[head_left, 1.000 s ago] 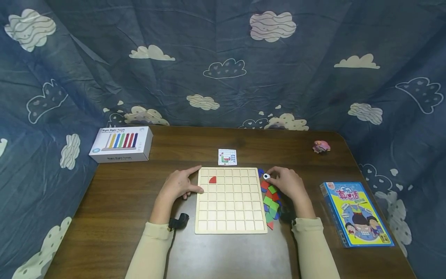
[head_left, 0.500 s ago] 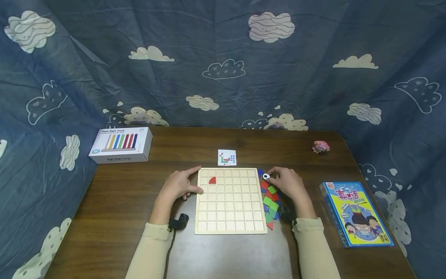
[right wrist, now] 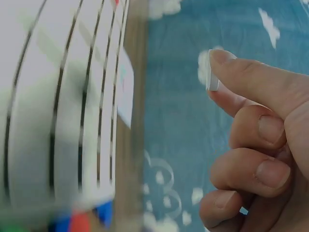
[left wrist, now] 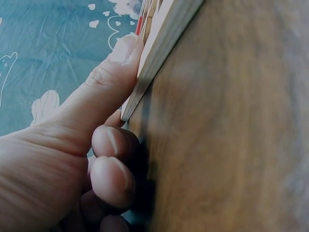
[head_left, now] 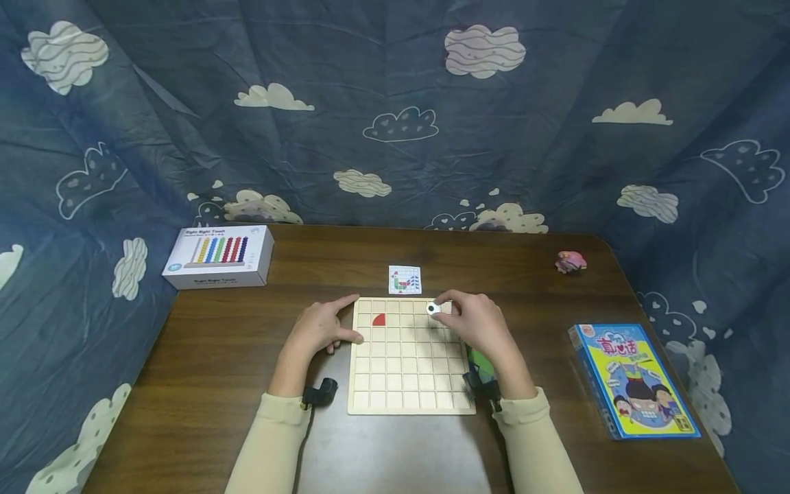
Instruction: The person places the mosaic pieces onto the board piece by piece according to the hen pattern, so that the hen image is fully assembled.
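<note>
A pale wooden grid board (head_left: pixel 395 381) lies flat on the table, with a red quarter-circle tile (head_left: pixel 379 320) in a square near its upper left. My right hand (head_left: pixel 480 324) pinches a small white tile with a black dot (head_left: pixel 431 309) between thumb and index finger, over the upper right part of the board. Seen edge-on in the right wrist view, that white tile (right wrist: pixel 211 75) is thin. The thumb and straight index finger of my left hand (head_left: pixel 315 329) touch the board's left edge and upper left corner; its other fingers are loosely curled.
Green tiles (head_left: pixel 483 365) show beside the board's right edge, partly hidden by my right arm. A pattern card (head_left: pixel 404 280) lies behind the board. A white box (head_left: pixel 217 257), a pink toy (head_left: pixel 570 261) and a blue-yellow box (head_left: pixel 636 381) stand farther out.
My right hand has moved left from the tile pile to above the board, carrying the dotted white tile. My left hand keeps its place at the board's edge.
</note>
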Demonstrator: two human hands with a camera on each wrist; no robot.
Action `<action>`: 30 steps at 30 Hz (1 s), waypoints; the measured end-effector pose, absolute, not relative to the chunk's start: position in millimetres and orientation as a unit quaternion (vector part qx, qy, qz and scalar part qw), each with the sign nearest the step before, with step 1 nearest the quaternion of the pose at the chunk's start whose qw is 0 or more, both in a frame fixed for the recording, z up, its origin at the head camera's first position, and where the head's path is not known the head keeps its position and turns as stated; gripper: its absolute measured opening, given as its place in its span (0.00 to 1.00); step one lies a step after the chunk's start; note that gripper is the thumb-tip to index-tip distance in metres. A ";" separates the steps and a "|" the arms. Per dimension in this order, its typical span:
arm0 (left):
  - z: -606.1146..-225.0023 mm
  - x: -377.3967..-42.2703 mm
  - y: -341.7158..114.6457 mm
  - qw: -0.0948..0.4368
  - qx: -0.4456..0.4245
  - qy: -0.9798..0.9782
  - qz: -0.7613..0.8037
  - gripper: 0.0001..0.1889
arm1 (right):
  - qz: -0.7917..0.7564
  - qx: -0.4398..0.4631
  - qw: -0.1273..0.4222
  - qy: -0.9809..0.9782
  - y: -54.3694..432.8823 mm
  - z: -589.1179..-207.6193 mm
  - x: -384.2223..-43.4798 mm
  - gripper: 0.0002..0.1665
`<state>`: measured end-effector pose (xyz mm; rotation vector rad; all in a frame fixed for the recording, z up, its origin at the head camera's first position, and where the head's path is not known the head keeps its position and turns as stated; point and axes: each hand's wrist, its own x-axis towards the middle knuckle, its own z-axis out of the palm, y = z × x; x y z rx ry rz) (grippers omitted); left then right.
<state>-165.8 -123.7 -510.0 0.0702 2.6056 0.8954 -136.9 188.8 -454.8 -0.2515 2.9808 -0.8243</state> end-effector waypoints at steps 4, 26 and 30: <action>-510.8 -164.3 -124.2 0.186 0.029 0.929 0.318 0.52 | -0.261 -0.109 0.030 0.959 153.8 -457.5 -135.2 0.16; -512.1 -166.8 -125.9 0.179 0.052 0.936 0.298 0.52 | -0.251 -0.147 0.041 0.956 98.6 -506.8 -133.5 0.14; -511.9 -166.5 -125.8 0.181 0.052 0.936 0.298 0.52 | -0.261 -0.142 0.044 0.954 99.2 -507.3 -134.0 0.13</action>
